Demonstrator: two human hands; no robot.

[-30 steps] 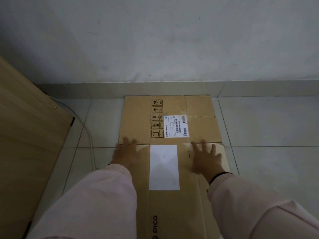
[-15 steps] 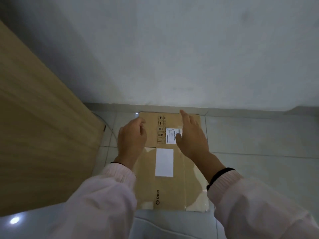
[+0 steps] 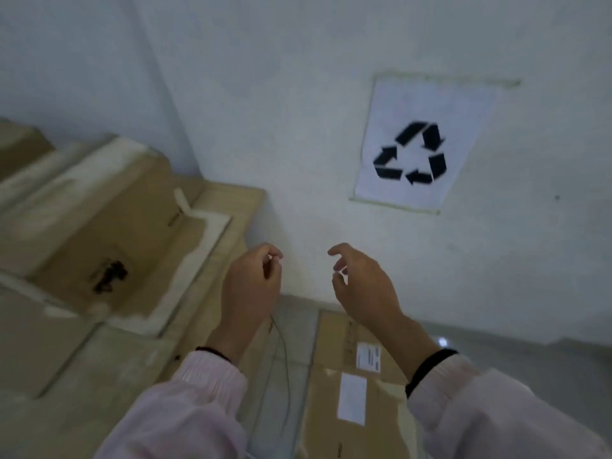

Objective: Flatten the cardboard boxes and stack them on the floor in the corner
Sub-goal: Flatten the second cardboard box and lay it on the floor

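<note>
Flattened brown cardboard (image 3: 334,422) with white labels lies on the tiled floor against the wall, low in the view. My left hand (image 3: 250,286) and my right hand (image 3: 362,286) hover in the air above it, both holding nothing, fingers loosely curled and apart. At the left, an unflattened cardboard box (image 3: 99,226) with pale tape along its edges sits on a wooden table (image 3: 228,226). A second box (image 3: 20,147) shows at the far left edge, partly cut off.
A paper sheet with a black recycling symbol (image 3: 414,154) is taped to the white wall. A thin cable (image 3: 283,356) hangs between the table and the floor cardboard. Grey floor tiles (image 3: 530,352) extend to the right.
Both hands have lifted off the flattened cardboard on the floor. The view has risen and swung left, bringing the table with boxes and the recycling sign into sight.
</note>
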